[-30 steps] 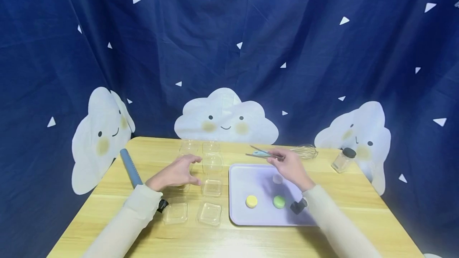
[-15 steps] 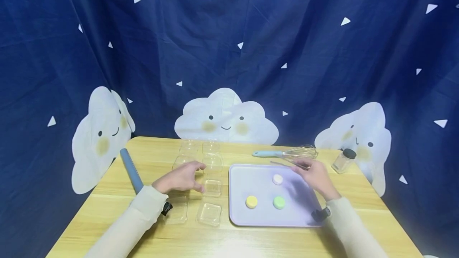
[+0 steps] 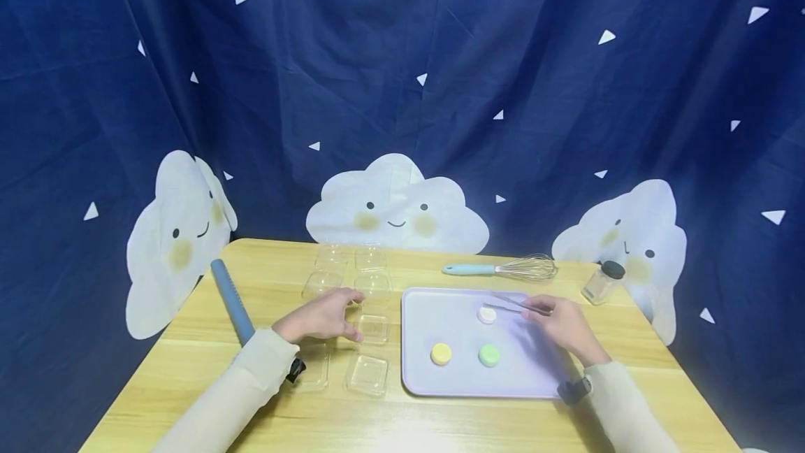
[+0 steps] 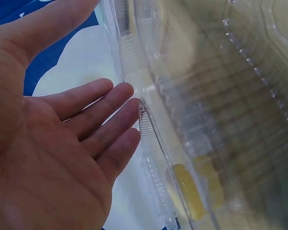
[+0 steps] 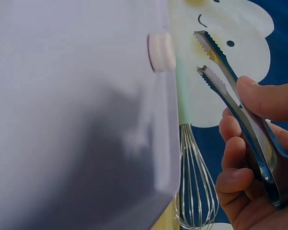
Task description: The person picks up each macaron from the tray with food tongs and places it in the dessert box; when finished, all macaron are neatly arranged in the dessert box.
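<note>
My right hand holds small metal tongs over the right part of a lilac tray. The serrated tong tips are apart with nothing between them, near a pale pink macaron. A yellow macaron and a green macaron lie nearer the tray's front edge. My left hand hovers among clear plastic boxes, fingers extended and thumb spread apart, holding nothing. Its fingertips are close to the wall of a clear box; whether they touch it I cannot tell. Another clear box stands in front.
Several clear boxes stand in two columns left of the tray. A whisk with a light blue handle lies behind the tray. A black-capped jar is at the back right, a blue rod-like thing at the left. A curtain hangs behind.
My right hand has carried the tongs rightward from near the whisk handle, then toward the front, their tips now over the tray by the pink macaron. My left hand has shifted slightly right and frontward.
</note>
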Tool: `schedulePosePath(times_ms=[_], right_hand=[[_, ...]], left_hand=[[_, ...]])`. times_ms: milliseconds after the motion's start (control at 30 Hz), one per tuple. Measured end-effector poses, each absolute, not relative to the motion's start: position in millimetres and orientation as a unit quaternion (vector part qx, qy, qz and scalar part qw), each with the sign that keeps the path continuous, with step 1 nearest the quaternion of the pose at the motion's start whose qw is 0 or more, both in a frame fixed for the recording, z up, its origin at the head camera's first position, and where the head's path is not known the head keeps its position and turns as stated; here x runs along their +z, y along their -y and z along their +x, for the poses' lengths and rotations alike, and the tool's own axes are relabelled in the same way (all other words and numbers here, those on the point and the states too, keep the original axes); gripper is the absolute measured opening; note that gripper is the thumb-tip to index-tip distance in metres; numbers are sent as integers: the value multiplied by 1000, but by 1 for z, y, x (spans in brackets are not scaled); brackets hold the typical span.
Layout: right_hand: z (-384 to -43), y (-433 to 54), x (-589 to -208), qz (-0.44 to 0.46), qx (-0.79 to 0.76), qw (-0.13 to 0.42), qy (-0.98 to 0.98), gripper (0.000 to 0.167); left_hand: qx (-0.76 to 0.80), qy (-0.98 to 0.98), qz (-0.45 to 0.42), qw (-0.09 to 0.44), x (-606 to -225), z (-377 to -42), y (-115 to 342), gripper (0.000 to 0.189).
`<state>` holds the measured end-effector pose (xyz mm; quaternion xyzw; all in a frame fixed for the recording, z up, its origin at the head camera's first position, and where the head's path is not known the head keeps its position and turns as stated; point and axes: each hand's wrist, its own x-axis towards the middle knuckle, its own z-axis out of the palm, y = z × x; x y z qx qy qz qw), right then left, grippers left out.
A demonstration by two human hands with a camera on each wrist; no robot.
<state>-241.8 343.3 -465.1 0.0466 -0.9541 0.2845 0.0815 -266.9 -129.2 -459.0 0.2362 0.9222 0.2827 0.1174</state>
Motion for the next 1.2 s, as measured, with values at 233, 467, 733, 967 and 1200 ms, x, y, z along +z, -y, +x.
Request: schedulePosePath(times_ms=[233, 467, 733, 967, 1200], right_hand=[[-239, -345, -472, 52, 286, 70, 954, 22], [-238, -345, -477, 53, 286, 60, 955, 20], [-244, -345, -479, 73, 271, 50, 958, 20], [-246, -344, -478, 86, 255, 47, 962, 19], [-245, -345, -479, 89, 241, 37, 966, 18]], left_hand=[[273, -927, 236, 103, -465, -268, 127, 84], [278, -926, 235, 104, -469, -271, 126, 84], [283, -924, 236, 106, -470, -272, 125, 84], [279, -923, 243, 107, -467, -273, 124, 83], [269, -926, 242, 108, -467, -272, 122, 80]])
